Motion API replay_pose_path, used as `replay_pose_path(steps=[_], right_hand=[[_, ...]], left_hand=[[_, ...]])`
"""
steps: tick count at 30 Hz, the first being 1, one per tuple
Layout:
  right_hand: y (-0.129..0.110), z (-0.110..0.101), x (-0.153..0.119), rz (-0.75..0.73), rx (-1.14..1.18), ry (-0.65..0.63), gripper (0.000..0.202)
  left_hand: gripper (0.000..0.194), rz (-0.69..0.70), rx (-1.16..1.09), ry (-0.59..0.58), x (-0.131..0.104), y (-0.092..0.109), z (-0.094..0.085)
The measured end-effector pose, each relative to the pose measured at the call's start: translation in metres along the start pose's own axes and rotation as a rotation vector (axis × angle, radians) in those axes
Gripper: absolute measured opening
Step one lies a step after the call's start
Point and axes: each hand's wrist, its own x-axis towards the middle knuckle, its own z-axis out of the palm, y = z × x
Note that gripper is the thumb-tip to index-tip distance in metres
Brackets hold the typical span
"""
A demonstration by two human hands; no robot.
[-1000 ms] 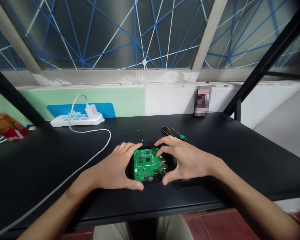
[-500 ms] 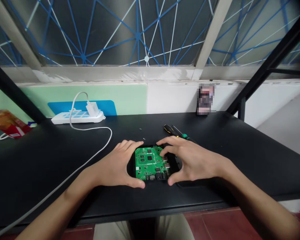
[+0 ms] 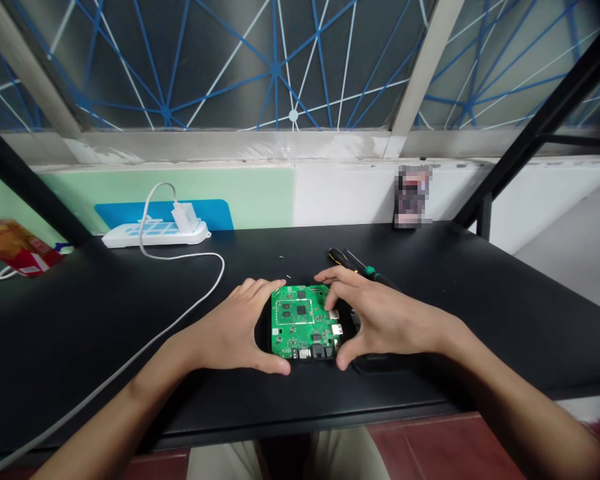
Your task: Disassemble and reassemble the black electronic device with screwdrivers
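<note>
A green circuit board (image 3: pixel 297 327) with metal ports along its right and near edges lies in a black case (image 3: pixel 264 330) on the black table. My left hand (image 3: pixel 237 327) grips the case's left side, thumb at the near edge and fingers at the far edge. My right hand (image 3: pixel 380 320) is curved round the right side, its thumb near the close corner and its fingers at the far edge and by the ports. Beyond my right hand lie a black and yellow screwdriver (image 3: pixel 341 259) and one with a green collar (image 3: pixel 370 271).
A white power strip (image 3: pixel 155 235) with a plugged charger (image 3: pixel 185 217) stands at the back left; its white cable (image 3: pixel 180 319) crosses the table's left half. An orange and red packet (image 3: pixel 20 247) lies far left. A blurred upright object (image 3: pixel 411 199) leans on the back wall.
The circuit board's right side shows more fully and its ports look brighter. The fingers of my right hand have shifted slightly right and bent more. My left hand has hardly moved.
</note>
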Motion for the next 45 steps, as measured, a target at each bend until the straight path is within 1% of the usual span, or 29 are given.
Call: replay_pose_path(steps=[7,13,19,24,31,34,36,38,40,42,45], right_hand=[[0.003,0.000,0.001,-0.042,0.053,0.019,0.061],[0.005,-0.006,-0.002,-0.094,0.048,0.072,0.062],[0.007,-0.008,-0.003,-0.096,0.036,0.079,0.071],[0.004,-0.008,-0.003,-0.078,0.010,0.055,0.072],[0.008,-0.005,-0.005,-0.050,-0.039,0.100,0.078],[0.009,-0.005,-0.004,-0.018,-0.058,0.099,0.079],[0.008,-0.006,-0.002,-0.013,-0.056,0.120,0.081],[0.009,-0.007,-0.001,-0.018,-0.039,0.158,0.081],[0.011,-0.009,0.001,-0.027,0.005,0.187,0.079],[0.015,-0.011,0.002,-0.033,0.071,0.222,0.078],[0.026,-0.014,0.004,-0.010,0.160,0.311,0.080]], left_hand=[[0.105,0.019,-0.019,0.019,-0.002,0.000,-0.001],[0.103,0.037,-0.041,0.024,-0.002,-0.001,0.000],[0.104,0.044,-0.050,0.024,-0.002,-0.002,0.000],[0.104,0.044,-0.060,0.033,-0.001,-0.001,-0.001],[0.106,0.048,-0.085,0.038,0.000,-0.001,-0.001],[0.112,0.032,-0.091,0.026,0.000,-0.003,0.001],[0.123,-0.004,-0.115,0.021,-0.001,-0.005,0.003],[0.139,-0.053,-0.169,0.026,-0.003,-0.007,0.006],[0.150,-0.082,-0.226,0.024,-0.004,-0.009,0.008],[0.153,-0.081,-0.252,0.018,-0.005,-0.011,0.009],[0.152,-0.053,-0.252,0.027,-0.004,-0.010,0.008]])
